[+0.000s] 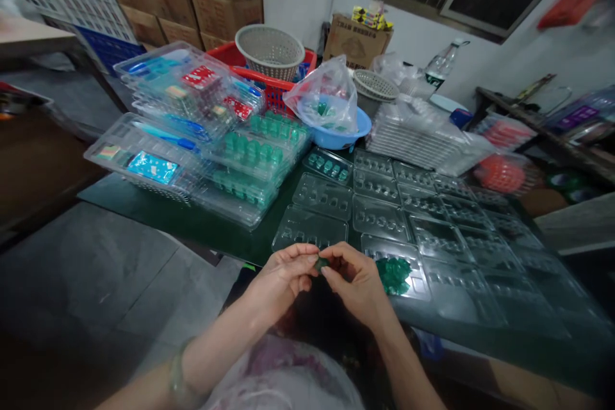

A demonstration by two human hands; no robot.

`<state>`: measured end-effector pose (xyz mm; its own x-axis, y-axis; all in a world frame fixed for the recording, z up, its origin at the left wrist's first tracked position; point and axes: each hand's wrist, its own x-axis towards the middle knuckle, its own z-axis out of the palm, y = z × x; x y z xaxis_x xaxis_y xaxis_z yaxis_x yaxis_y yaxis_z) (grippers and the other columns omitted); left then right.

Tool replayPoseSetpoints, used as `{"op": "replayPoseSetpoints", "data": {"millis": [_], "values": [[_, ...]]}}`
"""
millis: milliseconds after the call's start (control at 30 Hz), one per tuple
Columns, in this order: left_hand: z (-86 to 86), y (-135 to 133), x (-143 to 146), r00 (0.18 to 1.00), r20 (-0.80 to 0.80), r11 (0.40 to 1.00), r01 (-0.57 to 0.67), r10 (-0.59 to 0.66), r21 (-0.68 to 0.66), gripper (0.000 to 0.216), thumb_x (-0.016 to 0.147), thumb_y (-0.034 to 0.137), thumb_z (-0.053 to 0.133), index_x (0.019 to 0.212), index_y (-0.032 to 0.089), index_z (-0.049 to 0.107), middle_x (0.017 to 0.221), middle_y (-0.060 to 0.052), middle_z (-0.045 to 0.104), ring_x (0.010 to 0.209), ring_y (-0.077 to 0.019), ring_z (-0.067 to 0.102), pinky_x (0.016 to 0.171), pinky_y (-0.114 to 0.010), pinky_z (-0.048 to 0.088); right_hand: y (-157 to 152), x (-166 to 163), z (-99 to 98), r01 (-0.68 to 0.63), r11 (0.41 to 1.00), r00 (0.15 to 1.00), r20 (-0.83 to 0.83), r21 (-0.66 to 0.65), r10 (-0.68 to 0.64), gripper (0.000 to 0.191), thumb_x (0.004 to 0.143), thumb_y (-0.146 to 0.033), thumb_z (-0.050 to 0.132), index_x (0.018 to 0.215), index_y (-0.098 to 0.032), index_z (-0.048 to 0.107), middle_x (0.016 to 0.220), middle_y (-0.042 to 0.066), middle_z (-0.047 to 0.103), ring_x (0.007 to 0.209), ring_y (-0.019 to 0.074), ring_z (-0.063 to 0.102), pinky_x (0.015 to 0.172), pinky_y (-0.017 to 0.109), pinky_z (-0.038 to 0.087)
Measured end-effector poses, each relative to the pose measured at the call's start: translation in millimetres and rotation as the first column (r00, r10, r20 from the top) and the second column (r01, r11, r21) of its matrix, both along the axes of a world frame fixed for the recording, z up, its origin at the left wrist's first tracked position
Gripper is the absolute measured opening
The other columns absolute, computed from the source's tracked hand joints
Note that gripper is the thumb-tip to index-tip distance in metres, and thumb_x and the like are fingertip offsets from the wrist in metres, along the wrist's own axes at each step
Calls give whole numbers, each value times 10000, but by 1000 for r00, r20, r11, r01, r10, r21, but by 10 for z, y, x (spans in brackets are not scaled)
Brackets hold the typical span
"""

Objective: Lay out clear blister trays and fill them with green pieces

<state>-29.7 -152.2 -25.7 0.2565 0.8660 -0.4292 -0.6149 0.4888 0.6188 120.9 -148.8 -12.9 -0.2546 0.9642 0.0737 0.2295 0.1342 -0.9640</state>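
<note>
My left hand (291, 275) and my right hand (354, 278) meet in front of my body at the table's near edge. Between their fingertips is a small dark green piece (321, 262), mostly hidden by the fingers. Both hands are closed in a pinch on it. Right of my right hand, a pile of green translucent pieces (394, 275) lies in a clear plastic tray (419, 272). Just beyond my hands are clear moulded trays (323, 197). One farther tray holds a row of green pieces (329, 165).
Stacked clear trays with green pieces (254, 150) and filled plastic cases (139, 134) stand left. Behind are a blue basin (343, 134) with a plastic bag, a red basket (276, 93) and a grey colander (270, 51). More trays (485, 246) cover the right side.
</note>
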Motion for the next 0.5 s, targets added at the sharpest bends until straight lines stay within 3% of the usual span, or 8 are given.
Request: {"op": "replayPoseSetpoints", "data": {"millis": [167, 267, 400, 500], "values": [[37, -27, 56, 975, -158, 973, -123, 155, 198, 202, 650, 184, 729, 822, 152, 628, 694, 5, 617, 559, -51, 513, 491, -141, 367, 66, -29, 8, 46, 990, 992, -114, -133, -61, 119, 716, -260, 637, 824, -210, 639, 717, 3, 583, 581, 116, 525, 451, 212, 443], [70, 2, 53, 955, -197, 946, -162, 222, 282, 180, 685, 211, 700, 840, 156, 627, 711, -2, 621, 599, -65, 515, 525, -152, 379, 121, -87, 36, 87, 987, 989, -110, -132, -102, 119, 721, -261, 633, 828, -207, 630, 709, 0, 595, 557, 109, 524, 453, 214, 444], [119, 181, -48, 951, -223, 956, -157, 214, 246, 174, 696, 271, 683, 789, 137, 624, 585, 11, 567, 490, -57, 462, 446, -160, 329, 294, -171, 126, 29, 999, 1000, -8, 33, -29, 105, 734, -226, 615, 833, -204, 642, 769, 15, 598, 633, 117, 539, 529, 222, 449], [154, 362, -150, 969, -131, 961, -177, 208, 214, 172, 690, 272, 689, 747, 142, 592, 519, 50, 489, 419, -33, 393, 396, -151, 258, 504, -215, 199, -20, 999, 1000, -5, 28, 20, 210, 769, -284, 576, 955, -204, 634, 757, 20, 596, 621, 120, 540, 507, 225, 448]]}}
